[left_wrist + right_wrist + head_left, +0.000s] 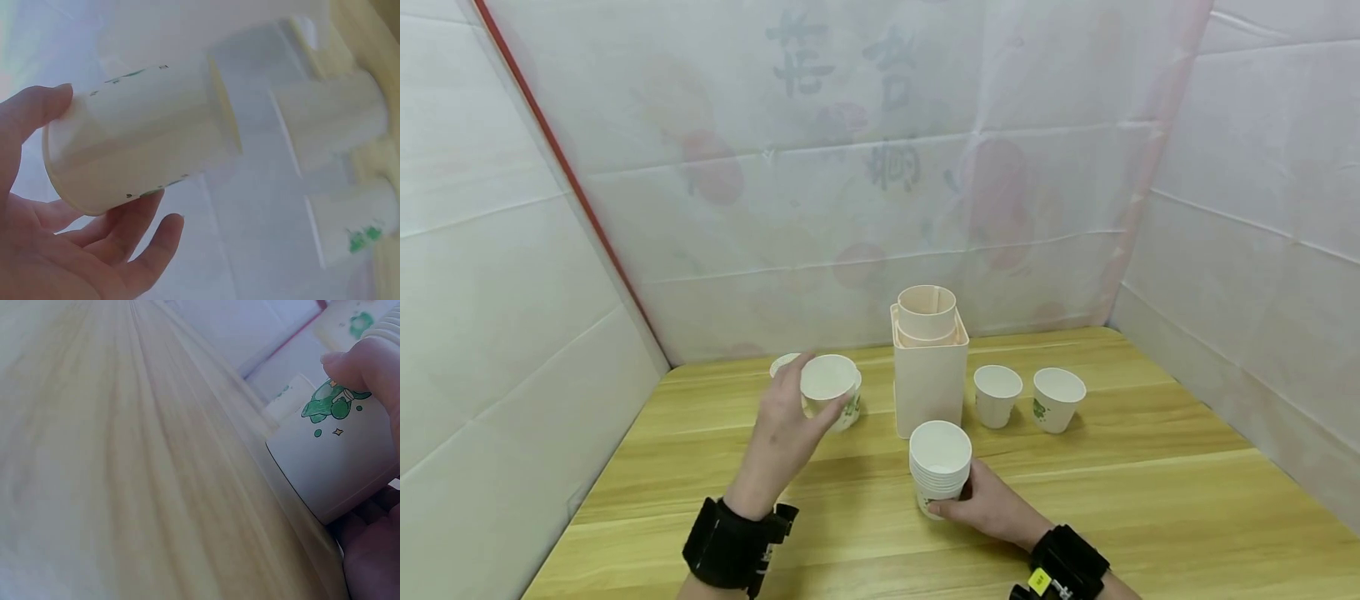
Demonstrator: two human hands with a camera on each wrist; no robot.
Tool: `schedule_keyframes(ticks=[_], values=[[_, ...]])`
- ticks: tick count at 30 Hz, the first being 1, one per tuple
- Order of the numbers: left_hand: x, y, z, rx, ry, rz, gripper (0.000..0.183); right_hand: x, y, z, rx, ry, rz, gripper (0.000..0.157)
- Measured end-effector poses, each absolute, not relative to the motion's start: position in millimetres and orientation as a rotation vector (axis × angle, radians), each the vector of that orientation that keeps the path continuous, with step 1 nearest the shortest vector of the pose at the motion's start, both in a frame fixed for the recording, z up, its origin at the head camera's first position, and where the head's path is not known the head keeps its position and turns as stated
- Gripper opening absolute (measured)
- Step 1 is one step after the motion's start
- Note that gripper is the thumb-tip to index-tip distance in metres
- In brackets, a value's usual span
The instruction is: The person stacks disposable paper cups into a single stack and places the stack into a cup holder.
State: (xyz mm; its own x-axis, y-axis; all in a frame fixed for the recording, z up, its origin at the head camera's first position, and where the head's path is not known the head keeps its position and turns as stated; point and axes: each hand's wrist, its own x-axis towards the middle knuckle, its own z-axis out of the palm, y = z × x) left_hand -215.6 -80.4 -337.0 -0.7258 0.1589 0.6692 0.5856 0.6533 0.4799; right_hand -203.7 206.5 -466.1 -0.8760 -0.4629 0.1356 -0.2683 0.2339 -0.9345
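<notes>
My left hand [781,427] is raised over the left part of the table, pinching a white paper cup [829,380] between thumb and fingers. In the left wrist view this cup [140,134] has small green prints and is gripped near its rim. Two more paper cups stand on the table behind it, one with a green print [852,408], the other partly hidden by my fingers [785,362]. My right hand [992,505] wraps round the lower part of a stack of nested paper cups [940,467] in front of the tall box. A green cartoon print shows on its outermost cup [337,444].
A tall cream-coloured box [929,387] with a round tube [927,312] in its top stands at the table's middle back. To its right are two paper cups, one nearer [997,396] and one farther right [1058,400]. White sheeting [850,208] encloses the wooden table [1150,500].
</notes>
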Motion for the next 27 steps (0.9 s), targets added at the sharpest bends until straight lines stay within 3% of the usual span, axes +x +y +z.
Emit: schedule_keyframes(ticks=[15, 27], values=[[-184, -30, -326, -0.910, -2.206, -1.062, 0.068, -203, 207, -465, -0.734, 2.313, -1.717, 0.070], [-178, -1, -333, -1.044, -2.186, -1.111, 0.067, -202, 207, -463, -0.750, 2.331, -1.678, 0.065]])
